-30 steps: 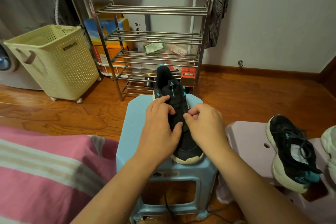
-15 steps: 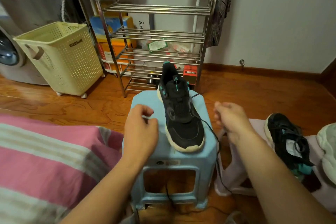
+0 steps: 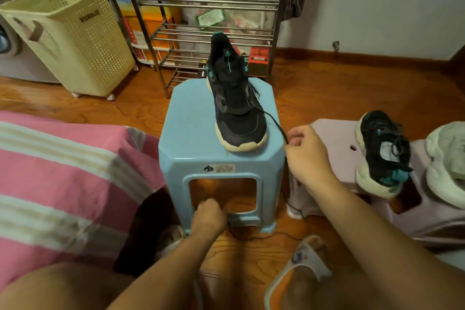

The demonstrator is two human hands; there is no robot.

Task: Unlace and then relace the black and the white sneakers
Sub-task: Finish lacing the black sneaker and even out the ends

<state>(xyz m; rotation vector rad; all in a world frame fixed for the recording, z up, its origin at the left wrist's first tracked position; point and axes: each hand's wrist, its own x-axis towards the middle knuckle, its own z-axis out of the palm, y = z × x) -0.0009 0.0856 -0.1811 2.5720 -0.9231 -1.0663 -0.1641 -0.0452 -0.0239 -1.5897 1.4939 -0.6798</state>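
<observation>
Black cloth sneaker (image 3: pixel 235 100) standing on light blue plastic stool (image 3: pixel 191 133), toe pointing near, lengthwise front-to-back, thin black lace (image 3: pixel 274 122) pinched by right hand (image 3: pixel 305 156), left hand (image 3: pixel 208 216) curled low, grip unclear.

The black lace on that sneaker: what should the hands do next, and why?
Probably gather the slack upward. The right hand pinches the lace beside the black sneaker on the blue stool, while the left hand reaches for the end trailing on the floor.
</observation>
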